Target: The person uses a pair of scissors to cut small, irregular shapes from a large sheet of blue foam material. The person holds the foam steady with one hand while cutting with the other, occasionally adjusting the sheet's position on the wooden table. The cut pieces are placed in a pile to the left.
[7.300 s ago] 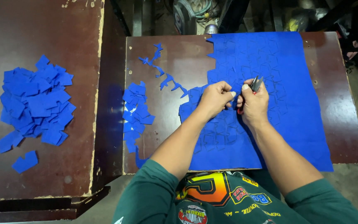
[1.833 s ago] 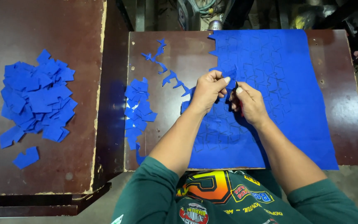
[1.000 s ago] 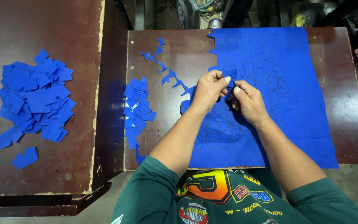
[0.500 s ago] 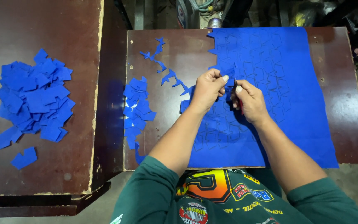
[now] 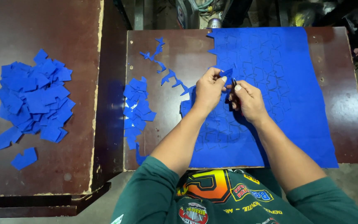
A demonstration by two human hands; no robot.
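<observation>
Blue sheet: we see the large blue sheet, marked all over with repeated outlines, lying flat over the right part of the small brown table. Its left edge is ragged, and it lies where it lay seconds ago.

Sorted pile: on the bigger table to our left sits a heap of cut blue pieces, well apart from the hands and the same as in the earlier views.

Loose pieces: a smaller cluster of blue pieces lies on the small table just left of the sheet, with a thin trail of offcut strips above it; neither has grown in these seconds.

Left hand: our left hand is pinched shut on a small blue piece at the sheet's ragged edge. A few seconds ago it sat lower on the sheet; since then it has barely shifted.

Right hand: our right hand is closed around small dark scissors, whose tips meet the pinched piece. Whether the blades are parted we cannot tell.

Reading: we judge one more shape is being trimmed free, not yet released to the cluster.
</observation>
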